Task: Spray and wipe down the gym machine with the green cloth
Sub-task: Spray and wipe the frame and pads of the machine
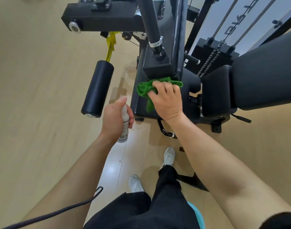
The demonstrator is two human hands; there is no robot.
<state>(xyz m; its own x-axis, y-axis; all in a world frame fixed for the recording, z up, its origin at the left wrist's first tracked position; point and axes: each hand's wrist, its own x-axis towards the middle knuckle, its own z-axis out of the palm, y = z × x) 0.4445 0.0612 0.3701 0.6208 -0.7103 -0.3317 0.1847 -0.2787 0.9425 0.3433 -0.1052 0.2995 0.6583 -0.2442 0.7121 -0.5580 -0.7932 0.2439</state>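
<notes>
Open floor (34, 80) left of the seat pad (140, 105); square post base (158, 68) directly behind, backrest (257, 76) right.

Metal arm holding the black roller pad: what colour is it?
Yellow: the metal arm runs up from the roller pad, clearest in the head view.

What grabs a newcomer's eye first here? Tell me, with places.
The bright green cloth stands out most, held bunched by the right hand against the machine's black seat pad at centre. Just left of it, the left hand grips a white spray bottle above the floor. Further left, a black foam roller sits at the end of a yellow arm.
</notes>
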